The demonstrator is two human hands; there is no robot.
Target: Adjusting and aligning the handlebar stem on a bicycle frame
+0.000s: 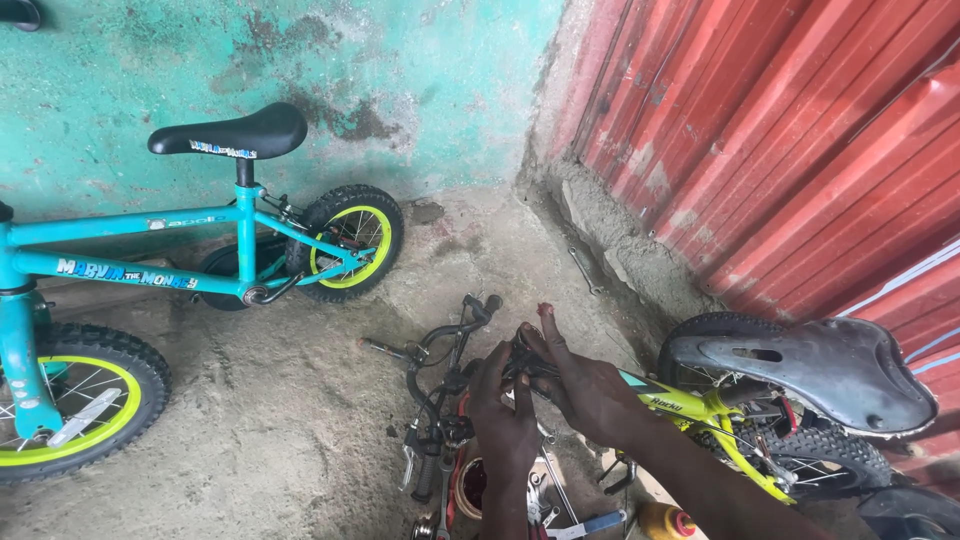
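Both hands grip the black handlebar assy: left hand [503, 405] clasps its stem, right hand [583, 385] closed on bar [470, 325] over concrete floor, betw. teal bike [200, 265] & yellow bike [700, 405]; seems mid-fitting; next needs steady alignment.

by your fingers [545, 330] sits dark matt metal handlebar [455, 335]; beyond them rough concrete floor [290, 400]; right of them a worn, dull plastic saddle [820, 370] and ribbed painted sheet metal [800, 130].

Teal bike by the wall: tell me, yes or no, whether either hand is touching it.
No. Both the left hand and the right hand are on black handlebar parts low in the frame, well apart from the teal bike.
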